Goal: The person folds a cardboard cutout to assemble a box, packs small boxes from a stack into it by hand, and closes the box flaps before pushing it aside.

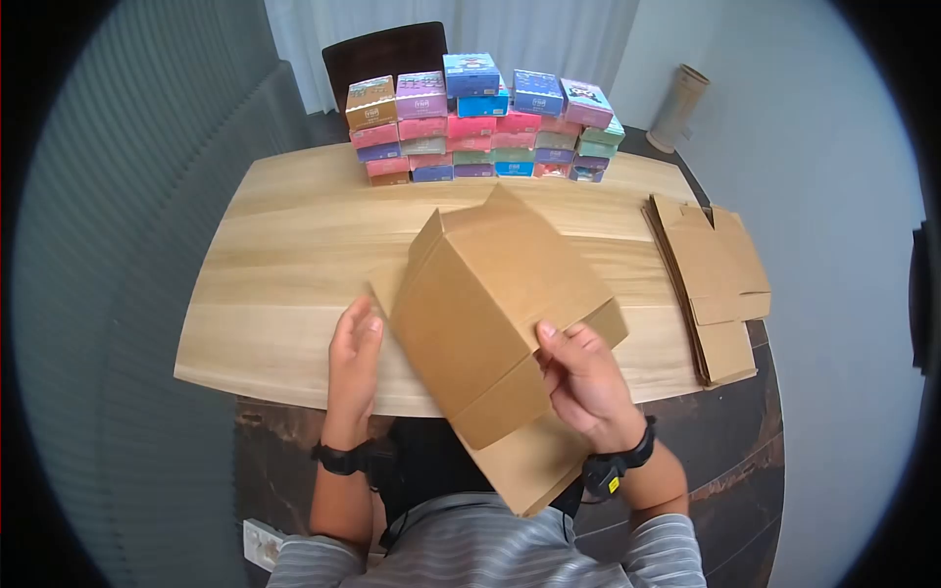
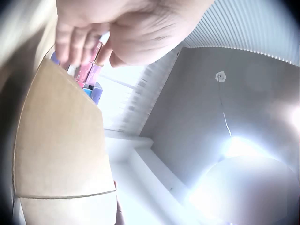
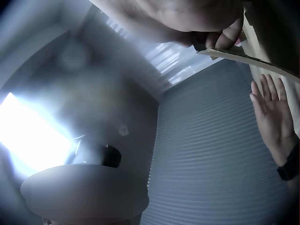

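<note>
Centre: cardboard box [image 1: 495, 323] tilted over the near table edge — blocks the middle.
Back: stacked small boxes [image 1: 485, 118] wall off the far edge.
Right: flat cardboard pile [image 1: 711, 279] fills that end.
Left: bare tabletop [image 1: 284, 255] — open passage beside the left hand [image 1: 353, 358].

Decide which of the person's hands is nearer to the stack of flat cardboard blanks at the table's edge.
Right. The right hand grips the brown box on the side facing the stack of flat blanks; the left hand lies open against the box's far side.
</note>
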`<state>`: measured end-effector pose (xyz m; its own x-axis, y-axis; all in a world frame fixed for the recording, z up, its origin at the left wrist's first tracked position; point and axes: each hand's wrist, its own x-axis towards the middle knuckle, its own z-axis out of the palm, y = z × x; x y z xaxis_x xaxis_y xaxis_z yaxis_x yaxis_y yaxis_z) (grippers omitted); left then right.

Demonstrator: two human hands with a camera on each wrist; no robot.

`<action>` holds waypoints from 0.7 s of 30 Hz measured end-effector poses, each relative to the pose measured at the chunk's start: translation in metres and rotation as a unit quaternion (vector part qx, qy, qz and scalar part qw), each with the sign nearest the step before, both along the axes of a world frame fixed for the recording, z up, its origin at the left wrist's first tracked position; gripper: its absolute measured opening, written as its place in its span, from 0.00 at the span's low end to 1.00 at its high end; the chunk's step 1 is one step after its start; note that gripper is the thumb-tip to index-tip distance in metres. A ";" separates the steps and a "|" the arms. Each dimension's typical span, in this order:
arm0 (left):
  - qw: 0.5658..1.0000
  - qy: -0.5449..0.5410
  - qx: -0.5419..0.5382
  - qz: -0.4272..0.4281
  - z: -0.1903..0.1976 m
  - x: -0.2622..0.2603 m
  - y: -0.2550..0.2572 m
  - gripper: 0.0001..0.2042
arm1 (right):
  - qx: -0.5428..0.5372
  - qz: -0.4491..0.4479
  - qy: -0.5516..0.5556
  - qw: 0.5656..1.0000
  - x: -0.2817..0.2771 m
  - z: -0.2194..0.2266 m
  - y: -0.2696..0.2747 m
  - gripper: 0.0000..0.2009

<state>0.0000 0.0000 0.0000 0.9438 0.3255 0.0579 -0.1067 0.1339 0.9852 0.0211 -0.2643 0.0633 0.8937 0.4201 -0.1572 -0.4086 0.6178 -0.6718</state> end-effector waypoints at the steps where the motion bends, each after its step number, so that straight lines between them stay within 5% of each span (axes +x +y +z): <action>1: 0.998 0.041 0.010 0.037 -0.003 0.003 0.000 0.21 | 0.063 0.041 0.004 0.997 0.001 -0.014 -0.001 0.08; 3: 0.994 0.077 0.020 0.075 -0.008 0.011 0.002 0.24 | 0.067 0.028 0.024 0.997 0.003 -0.029 -0.005 0.10; 5: 0.981 0.021 -0.161 -0.108 -0.012 0.012 0.009 0.28 | 0.069 0.017 0.047 0.996 0.004 -0.030 -0.012 0.12; 9: 0.972 -0.056 -0.168 -0.155 -0.002 0.009 0.001 0.30 | 0.121 0.045 0.001 0.992 0.004 -0.031 -0.019 0.16; 11: 0.988 -0.080 0.059 -0.122 0.005 0.018 -0.002 0.34 | 0.101 0.031 -0.054 0.993 0.000 -0.031 -0.015 0.21; 14: 0.988 -0.125 0.087 -0.014 0.027 0.026 -0.016 0.44 | 0.029 -0.044 -0.116 0.992 -0.005 -0.033 -0.009 0.23; 15: 0.990 -0.099 0.103 -0.020 0.037 0.025 -0.016 0.53 | 0.059 -0.047 -0.135 0.988 -0.008 -0.030 -0.002 0.21; 21: 0.955 -0.203 0.211 -0.050 0.066 0.028 -0.030 0.65 | 0.079 -0.011 -0.128 0.989 -0.016 -0.092 0.033 0.15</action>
<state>0.0281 -0.0301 0.0657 0.8407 0.1015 0.5319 -0.4991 -0.2355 0.8339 0.0049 -0.2309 -0.0290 0.9052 0.4012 0.1404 -0.2231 0.7297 -0.6463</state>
